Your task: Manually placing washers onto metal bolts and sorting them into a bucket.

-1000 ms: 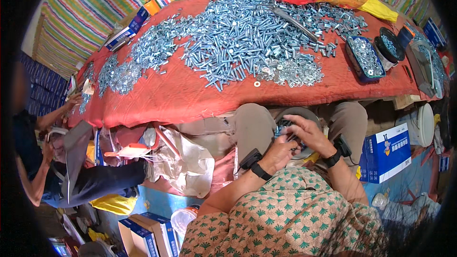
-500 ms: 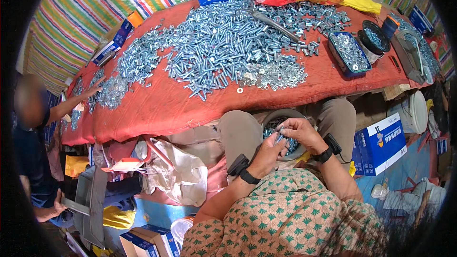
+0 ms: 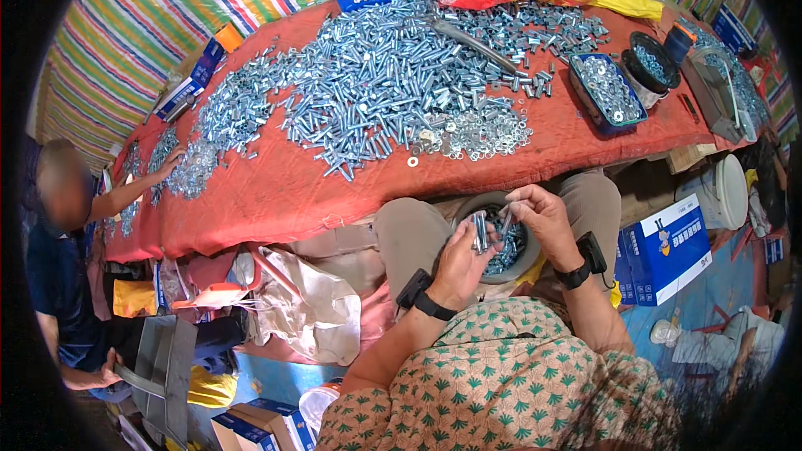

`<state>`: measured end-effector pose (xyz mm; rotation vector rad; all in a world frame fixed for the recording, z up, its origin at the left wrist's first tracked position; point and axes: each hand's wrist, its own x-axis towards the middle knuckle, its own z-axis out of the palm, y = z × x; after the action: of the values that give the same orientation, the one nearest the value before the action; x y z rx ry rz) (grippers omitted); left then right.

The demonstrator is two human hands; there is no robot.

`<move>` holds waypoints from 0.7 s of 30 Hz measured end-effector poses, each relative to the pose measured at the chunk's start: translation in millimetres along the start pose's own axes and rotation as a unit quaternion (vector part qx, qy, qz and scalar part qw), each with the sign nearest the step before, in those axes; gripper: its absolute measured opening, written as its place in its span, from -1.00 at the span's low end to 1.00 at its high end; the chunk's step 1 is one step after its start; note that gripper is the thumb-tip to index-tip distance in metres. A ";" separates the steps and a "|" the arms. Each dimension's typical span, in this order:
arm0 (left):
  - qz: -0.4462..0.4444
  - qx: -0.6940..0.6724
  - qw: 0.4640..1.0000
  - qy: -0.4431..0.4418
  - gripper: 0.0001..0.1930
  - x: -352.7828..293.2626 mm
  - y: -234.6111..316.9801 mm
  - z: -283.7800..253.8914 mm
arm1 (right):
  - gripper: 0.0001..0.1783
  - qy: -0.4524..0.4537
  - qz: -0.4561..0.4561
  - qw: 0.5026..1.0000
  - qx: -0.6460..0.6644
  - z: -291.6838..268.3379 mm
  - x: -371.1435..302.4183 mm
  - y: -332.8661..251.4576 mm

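Note:
My left hand (image 3: 462, 260) is closed around a few silvery bolts (image 3: 479, 232), which stand up side by side from its fingers. My right hand (image 3: 543, 215) pinches a single bolt (image 3: 506, 222) by its upper end, just right of the left hand and apart from it. Below both hands, between my knees, sits a round grey bowl (image 3: 531, 260) holding many small metal parts (image 3: 505, 257). The hands partly cover the bowl. A large heap of bolts (image 3: 368, 83) spreads over the red-covered table (image 3: 276, 209) ahead, with loose washers (image 3: 484, 134) at its near edge.
At the right of the table stand a blue tray of washers (image 3: 608, 92) and a black bowl (image 3: 652, 60). A metal bar (image 3: 474, 46) lies across the heap. A co-worker (image 3: 67, 267) at the left reaches onto the table. Blue-and-white boxes (image 3: 668, 252) stand right of my knee.
My hands have come apart: the right has drawn away up and right with one bolt, while the left has tilted to show the bolts in it. The view has shifted slightly.

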<state>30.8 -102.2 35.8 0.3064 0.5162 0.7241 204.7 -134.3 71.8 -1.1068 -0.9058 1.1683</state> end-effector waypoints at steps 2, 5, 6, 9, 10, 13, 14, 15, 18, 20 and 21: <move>0.014 -0.054 0.998 -0.028 -0.76 5.5 2.4 -5.6 | -0.85 -0.017 -0.009 1.000 -0.012 6.2 1.2 1.1; 0.054 -0.027 0.998 -0.033 -0.73 7.4 -1.3 -5.2 | -0.90 -0.052 0.021 0.998 -0.040 10.4 4.1 -5.7; 0.054 -0.027 0.998 -0.033 -0.73 9.2 -1.8 -5.1 | -0.90 -0.052 0.021 0.998 -0.040 11.5 5.8 -5.4; 0.031 -0.066 0.995 -0.064 -0.69 12.4 -3.6 -5.0 | -0.92 -0.058 -0.048 0.991 -0.107 15.3 11.0 -6.4; 0.011 -0.067 0.996 -0.066 -0.68 10.8 -4.1 -1.3 | -0.92 -0.034 -0.007 0.995 -0.089 15.9 12.7 -8.3; -0.008 -0.037 0.996 -0.077 -0.68 4.0 -1.8 10.3 | -0.91 -0.029 0.049 0.995 -0.077 18.1 16.2 -8.7; -0.004 -0.006 0.996 -0.085 -0.69 2.7 0.6 12.3 | -0.89 -0.051 0.066 0.993 -0.080 19.9 17.5 -9.2; -0.006 -0.006 0.996 -0.088 -0.69 3.7 2.2 10.8 | -0.88 -0.050 0.093 0.992 -0.063 22.7 17.5 -10.5; 0.005 0.054 0.998 -0.028 -0.74 6.9 8.9 9.1 | -0.87 -0.062 0.079 0.994 -0.046 19.5 24.9 -2.9; 0.017 0.089 0.996 -0.017 -0.74 14.4 23.1 10.6 | -0.85 -0.082 0.119 0.989 -0.005 11.7 40.1 -0.8; 0.029 0.126 0.992 -0.003 -0.74 19.8 30.5 12.4 | -0.83 -0.018 -0.035 0.992 -0.121 7.4 54.8 6.8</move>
<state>33.3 -67.7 52.6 0.5604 0.5949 0.7137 206.1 -78.9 66.3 -1.2401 -1.1289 1.0421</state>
